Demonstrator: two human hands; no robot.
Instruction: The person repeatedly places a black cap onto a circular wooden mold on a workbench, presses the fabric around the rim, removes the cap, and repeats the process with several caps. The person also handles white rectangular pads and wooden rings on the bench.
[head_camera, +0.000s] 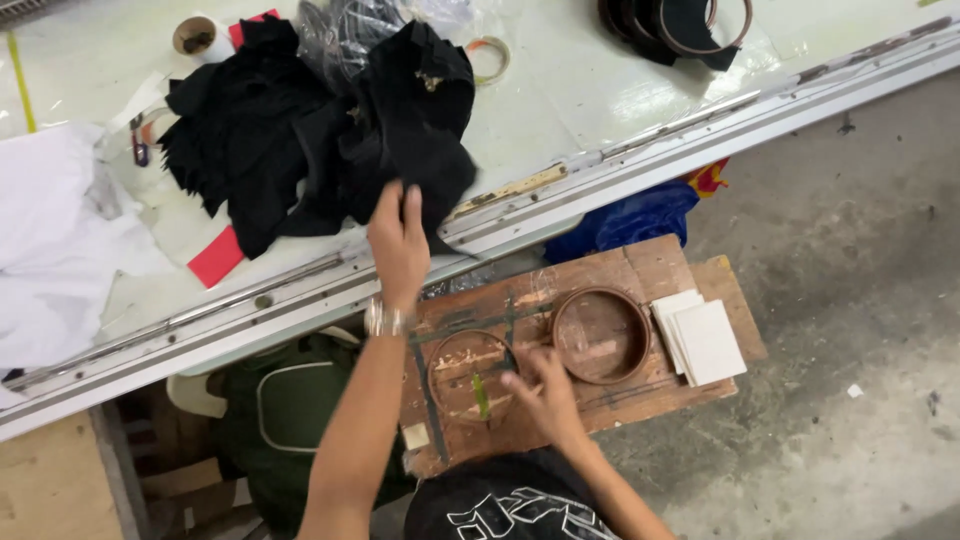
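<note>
My left hand (399, 240) reaches up onto the white table (560, 110) and rests its fingers on the near edge of a pile of black fabric pieces (330, 130). A metal watch sits on that wrist. My right hand (538, 388) is low over a worn wooden board (640, 270), its fingers on the rim of a brown hoop (437, 383) lying flat there. A small green strip (480, 395) lies inside that hoop. A second brown hoop (600, 335) lies just to the right.
A stack of white square sheets (700, 340) sits on the board's right end. On the table are white cloth (50, 240), a red piece (215, 257), tape rolls (197, 38) and more hoops (690, 25). Blue material (625, 222) lies under the table edge; concrete floor (850, 250) lies to the right.
</note>
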